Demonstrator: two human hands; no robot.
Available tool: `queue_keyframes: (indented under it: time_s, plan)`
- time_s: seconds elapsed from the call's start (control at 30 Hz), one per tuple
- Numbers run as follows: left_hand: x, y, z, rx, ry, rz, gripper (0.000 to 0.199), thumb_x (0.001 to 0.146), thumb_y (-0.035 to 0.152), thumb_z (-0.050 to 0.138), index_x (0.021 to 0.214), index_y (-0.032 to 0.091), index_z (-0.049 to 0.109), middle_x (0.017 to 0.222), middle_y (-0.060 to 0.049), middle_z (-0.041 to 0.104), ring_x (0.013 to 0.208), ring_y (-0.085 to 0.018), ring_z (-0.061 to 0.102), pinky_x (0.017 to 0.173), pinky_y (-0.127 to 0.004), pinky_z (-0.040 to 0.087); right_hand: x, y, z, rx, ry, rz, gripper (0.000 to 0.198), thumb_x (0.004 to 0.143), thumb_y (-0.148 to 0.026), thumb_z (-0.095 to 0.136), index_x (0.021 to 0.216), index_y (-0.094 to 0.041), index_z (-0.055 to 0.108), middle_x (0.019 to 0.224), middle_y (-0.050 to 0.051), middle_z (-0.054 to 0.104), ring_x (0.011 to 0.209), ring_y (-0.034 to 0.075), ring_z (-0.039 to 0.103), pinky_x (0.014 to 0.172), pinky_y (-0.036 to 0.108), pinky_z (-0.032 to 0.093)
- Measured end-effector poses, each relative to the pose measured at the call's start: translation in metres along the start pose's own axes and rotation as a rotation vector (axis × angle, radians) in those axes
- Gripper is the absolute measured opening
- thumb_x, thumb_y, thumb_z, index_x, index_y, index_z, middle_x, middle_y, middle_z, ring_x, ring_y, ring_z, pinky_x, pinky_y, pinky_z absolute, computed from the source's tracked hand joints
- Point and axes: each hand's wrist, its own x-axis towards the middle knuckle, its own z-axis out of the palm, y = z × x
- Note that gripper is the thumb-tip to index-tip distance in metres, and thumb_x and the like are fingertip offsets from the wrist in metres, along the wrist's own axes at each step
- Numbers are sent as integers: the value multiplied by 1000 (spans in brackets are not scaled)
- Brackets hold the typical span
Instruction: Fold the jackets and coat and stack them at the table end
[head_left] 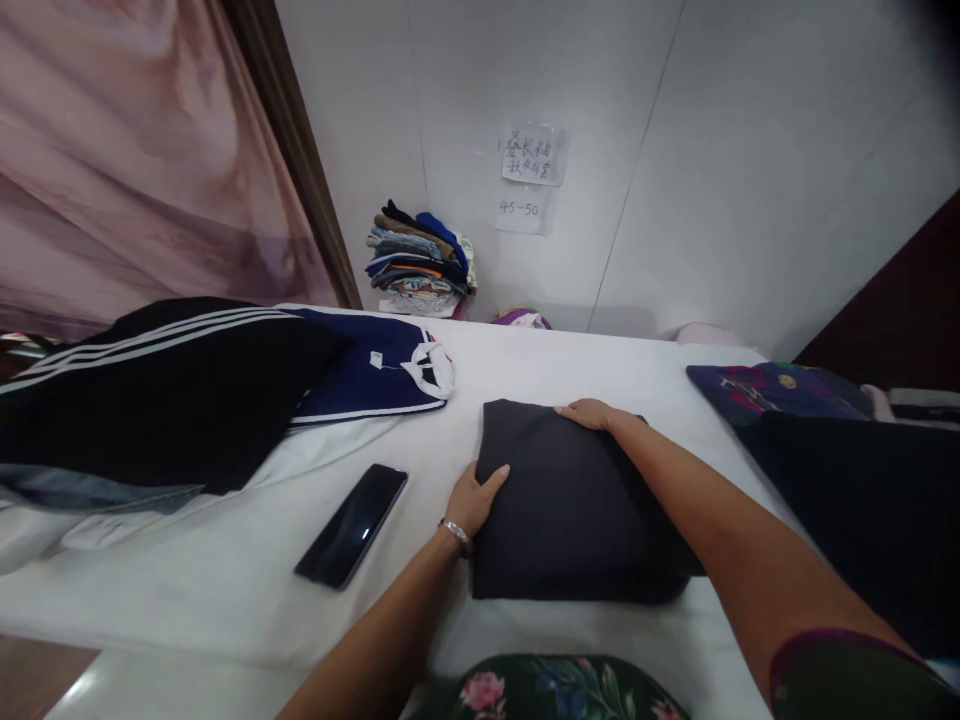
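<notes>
On the white counter (585, 362), a folded charcoal garment (570, 520): left hand (472, 497) at its left edge, right hand (592, 413) at its far edge, clamping unclear; seemingly squaring up, next wanting even pressure!

Black garment (180, 390): cut off left | folded cloth (562, 510): partly behind right forearm (701, 490)

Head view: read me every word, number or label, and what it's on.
"叠长袖 秋冬外套": upper paper on wall.
"45-50": lower paper.
White tag on navy garment: too small to read.
Dark folded garment: no text visible.
</notes>
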Motion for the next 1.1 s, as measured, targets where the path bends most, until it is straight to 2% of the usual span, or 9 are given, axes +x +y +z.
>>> queue_keyframes:
  time_s: [0.17, 0.3, 0.43, 0.57, 0.73, 0.87, 0.97, 1.1]
  plan:
    - [2, -5, 1, -40, 1, 5, 46, 67, 46, 73, 102, 17, 66, 104, -9, 71, 99, -26, 65, 85, -32, 51, 0, -21, -7, -13, 49, -109, 54, 89, -59, 33, 118, -25, 63, 124, 4, 61, 115, 25, 54, 96, 32, 39]
    - [1, -7, 2, -70, -17, -2, 48, 68, 48, 73, 104, 17, 65, 107, -9, 70, 99, -25, 65, 85, -31, 51, 4, -41, 5, -53, 40, -122, 57, 87, -64, 34, 108, -23, 67, 112, 8, 67, 105, 27, 59, 87, 33, 43]
    - [0, -8, 2, -75, -23, -5, 48, 69, 49, 71, 105, 17, 64, 108, -10, 69, 99, -25, 65, 85, -32, 51, 5, -46, 14, -99, 65, -87, 64, 86, -67, 30, 100, -18, 69, 100, 14, 68, 96, 30, 61, 79, 36, 44]
    - [-1, -7, 2, -51, -28, -3, 46, 72, 48, 68, 105, 17, 63, 108, -11, 69, 99, -25, 65, 87, -33, 50, 4, -51, 8, -106, 88, -117, 60, 86, -65, 34, 103, -18, 67, 106, 14, 66, 99, 29, 59, 81, 35, 44]
    - [-1, -6, 1, -52, -38, -7, 46, 73, 48, 67, 107, 17, 62, 109, -10, 69, 99, -24, 64, 88, -32, 49, 14, -81, 10, -66, 133, -321, 50, 90, -56, 36, 113, -21, 63, 116, 8, 63, 106, 22, 56, 87, 28, 40]
    - [-2, -4, 1, -106, -47, -7, 49, 72, 48, 69, 107, 14, 63, 108, -11, 69, 98, -24, 65, 87, -33, 49, 24, -99, 28, -92, 72, -279, 52, 91, -58, 33, 108, -20, 64, 108, 10, 67, 99, 24, 60, 79, 31, 42]
    - [-2, -2, 0, -99, -37, -9, 48, 70, 46, 71, 104, 14, 63, 107, -12, 69, 98, -24, 65, 88, -33, 49, 26, -98, 30, -94, 60, -249, 55, 90, -61, 31, 107, -21, 65, 106, 10, 68, 98, 24, 61, 78, 30, 42]
    - [-1, -1, -1, -79, -31, -12, 45, 70, 45, 71, 103, 14, 63, 106, -12, 69, 97, -24, 65, 87, -33, 50, 11, -69, 5, -85, 60, -195, 59, 87, -66, 33, 108, -21, 65, 108, 10, 67, 99, 24, 61, 81, 29, 42]
